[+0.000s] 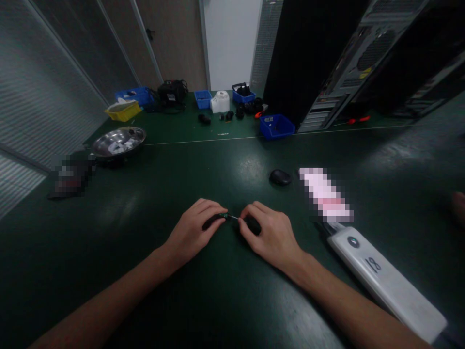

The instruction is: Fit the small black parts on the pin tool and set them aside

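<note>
My left hand (192,230) is closed round a small black-handled screwdriver (215,221) whose thin metal tip points right. My right hand (271,235) is closed on a small black part (253,226) and holds it against that tip. Both hands rest low over the dark green table (145,271), near its middle front.
A black mouse-like object (280,177) lies beyond my right hand, and a white bar-shaped device (388,281) to the right. A steel bowl (118,141) sits at the left. Blue bins (276,126), a yellow bin (122,110) and dark computer cases (348,63) stand at the back.
</note>
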{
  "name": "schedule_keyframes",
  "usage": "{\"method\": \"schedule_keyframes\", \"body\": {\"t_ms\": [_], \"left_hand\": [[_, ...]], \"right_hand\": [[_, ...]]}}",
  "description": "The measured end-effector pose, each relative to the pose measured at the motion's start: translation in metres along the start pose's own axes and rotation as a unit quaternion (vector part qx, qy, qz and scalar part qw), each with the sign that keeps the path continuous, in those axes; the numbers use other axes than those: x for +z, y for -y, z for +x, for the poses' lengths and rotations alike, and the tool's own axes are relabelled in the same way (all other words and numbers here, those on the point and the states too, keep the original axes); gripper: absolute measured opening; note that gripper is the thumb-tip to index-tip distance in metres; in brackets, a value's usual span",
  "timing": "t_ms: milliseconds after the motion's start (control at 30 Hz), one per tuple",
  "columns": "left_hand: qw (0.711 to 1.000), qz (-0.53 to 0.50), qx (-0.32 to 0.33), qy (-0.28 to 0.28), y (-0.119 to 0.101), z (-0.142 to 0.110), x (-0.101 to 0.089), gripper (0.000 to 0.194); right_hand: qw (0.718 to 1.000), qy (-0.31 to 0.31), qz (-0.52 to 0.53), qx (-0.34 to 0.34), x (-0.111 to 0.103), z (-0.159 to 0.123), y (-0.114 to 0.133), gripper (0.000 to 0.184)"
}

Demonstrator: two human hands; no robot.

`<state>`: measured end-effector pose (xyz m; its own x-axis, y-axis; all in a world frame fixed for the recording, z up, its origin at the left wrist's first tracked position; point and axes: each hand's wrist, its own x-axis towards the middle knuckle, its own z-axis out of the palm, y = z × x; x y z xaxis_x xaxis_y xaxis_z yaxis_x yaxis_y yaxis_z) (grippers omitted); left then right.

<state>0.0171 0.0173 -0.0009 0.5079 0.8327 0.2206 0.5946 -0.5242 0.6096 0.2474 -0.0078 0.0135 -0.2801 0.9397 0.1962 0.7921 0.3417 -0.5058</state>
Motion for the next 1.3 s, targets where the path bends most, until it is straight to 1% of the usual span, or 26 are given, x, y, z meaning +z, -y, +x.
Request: {"method": "schedule_keyframes", "body": {"t_ms": [100, 300, 367, 433, 567, 633, 733, 800, 867, 933, 1100, 1300], "left_hand": [[1.0, -0.018, 0.004, -0.001, 0.003, -0.001, 0.0, 0.025], [0.995, -0.101, 0.018, -0.021, 0.006, -0.001, -0.004, 0.021], [0.995, -0.089, 0.024, -0.025, 0.006, -0.001, -0.004, 0.021], [0.998, -0.052, 0.038, -0.018, 0.005, -0.002, -0.003, 0.023], [0.993, 0.006, 0.113, 0.021, 0.004, -0.004, 0.0, 0.027], [0.992, 0.0, 0.128, 0.015, 0.003, -0.004, 0.0, 0.028], [0.994, -0.045, 0.096, -0.018, 0.001, -0.003, -0.001, 0.025], [0.994, -0.071, 0.075, -0.027, 0.0, -0.003, -0.001, 0.024], [0.995, -0.069, 0.067, -0.028, -0.001, -0.003, -0.002, 0.026], [0.996, -0.046, 0.066, -0.025, -0.001, -0.004, -0.002, 0.03], [0.998, 0.013, 0.054, 0.008, -0.004, -0.002, -0.004, 0.043], [0.988, 0.108, 0.045, 0.103, -0.007, 0.002, 0.001, 0.049]], "right_hand": [[1.0, 0.004, 0.007, -0.01, 0.0, 0.0, 0.0, 0.013], [0.998, -0.001, 0.053, -0.042, -0.003, -0.001, 0.001, 0.015], [0.998, 0.005, 0.041, -0.048, -0.004, -0.001, 0.001, 0.016], [0.998, 0.018, 0.011, -0.056, -0.005, -0.001, 0.001, 0.017], [0.995, 0.05, -0.011, -0.085, -0.003, -0.002, 0.002, 0.017], [0.995, 0.044, 0.007, -0.086, -0.002, -0.003, 0.003, 0.017], [0.996, 0.016, 0.055, -0.074, 0.0, -0.004, 0.004, 0.015], [0.994, 0.004, 0.082, -0.071, 0.0, -0.004, 0.004, 0.014], [0.993, -0.002, 0.093, -0.071, -0.001, -0.003, 0.003, 0.014], [0.993, -0.009, 0.091, -0.068, -0.002, -0.003, 0.002, 0.014], [0.997, -0.028, 0.052, -0.042, -0.003, -0.001, -0.001, 0.016], [0.999, 0.015, -0.037, -0.017, 0.0, 0.001, -0.004, 0.015]]}}
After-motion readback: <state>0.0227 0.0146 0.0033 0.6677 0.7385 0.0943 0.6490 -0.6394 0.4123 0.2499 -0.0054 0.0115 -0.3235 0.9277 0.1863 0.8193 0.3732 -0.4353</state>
